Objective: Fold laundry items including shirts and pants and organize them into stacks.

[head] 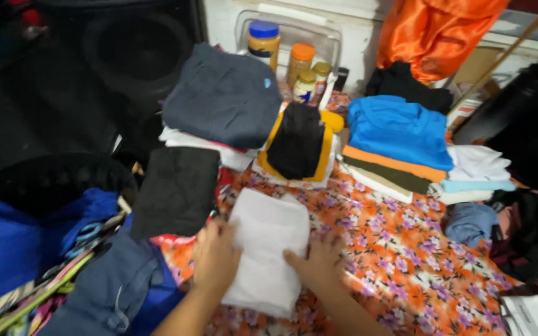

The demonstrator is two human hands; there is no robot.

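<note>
Pressing a folded white cloth (pixel 266 249) flat on the orange floral-covered counter (pixel 406 261), left hand (pixel 215 256) and right hand (pixel 316 262) lie open-palmed, gripping nothing, probably smoothing creases. Folded stacks, like the blue shirt pile (pixel 398 132), wait behind.

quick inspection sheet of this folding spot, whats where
surface: orange floral cloth covers it
job's things: folded white cloth lies flat, both hands on it
clutter: dark blue folded stack, black-and-yellow pile, blue-topped stack, black folded garment, jars
grippers: left hand presses the cloth's left edge; right hand presses its right edge
cables: nothing seen
surroundings: loose blue clothes at left, orange satin fabric hanging behind
</note>
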